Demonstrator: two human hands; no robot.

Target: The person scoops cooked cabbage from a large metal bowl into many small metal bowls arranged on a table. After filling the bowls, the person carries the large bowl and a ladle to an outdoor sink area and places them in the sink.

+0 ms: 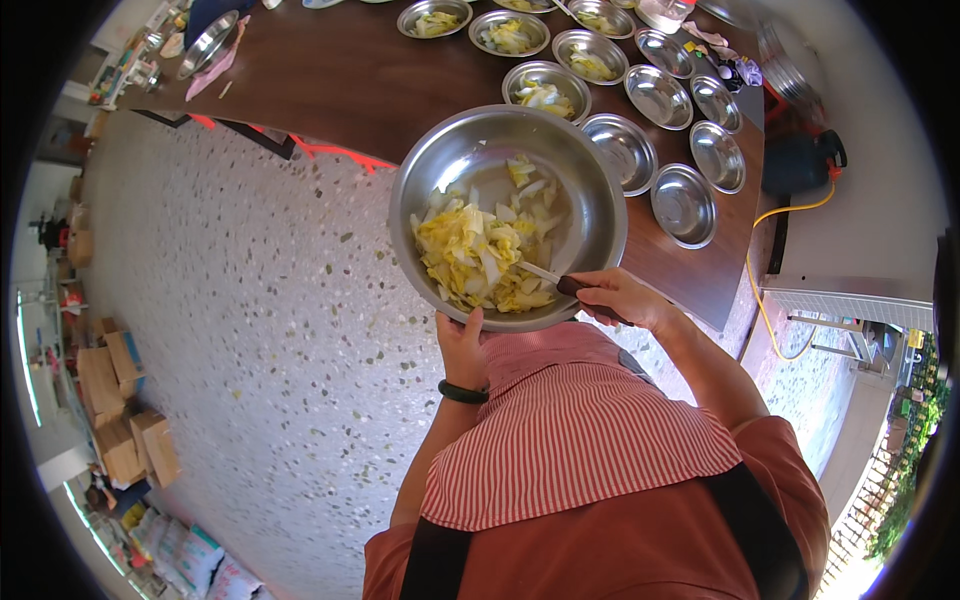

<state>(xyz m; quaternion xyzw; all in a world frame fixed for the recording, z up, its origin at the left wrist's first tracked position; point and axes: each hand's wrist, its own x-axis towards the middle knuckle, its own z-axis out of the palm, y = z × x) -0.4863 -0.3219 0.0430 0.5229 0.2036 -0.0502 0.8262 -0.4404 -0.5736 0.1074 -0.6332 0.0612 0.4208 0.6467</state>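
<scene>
A large stainless steel basin (420,161) is held up before my body, overlapping the table's near edge in the view. Cut pieces of yellow-white cabbage (480,247) are heaped in its near left part. My left hand (461,345) grips the rim from below, its thumb on the near edge. In my right hand (619,296) is the dark handle of a utensil (570,285); its pale shaft runs into the cabbage, which hides the working end. Several small steel bowls with cabbage, such as this bowl (514,82), stand beyond the basin. Others, like this bowl (684,206), hold no cabbage.
The brown table (322,67) carries a tilted steel bowl (210,45) on a pink cloth at far left. A gas cylinder (799,161) with a yellow hose (757,281) stands off its right side. Cardboard boxes (124,405) lie at the left on the speckled floor (300,300).
</scene>
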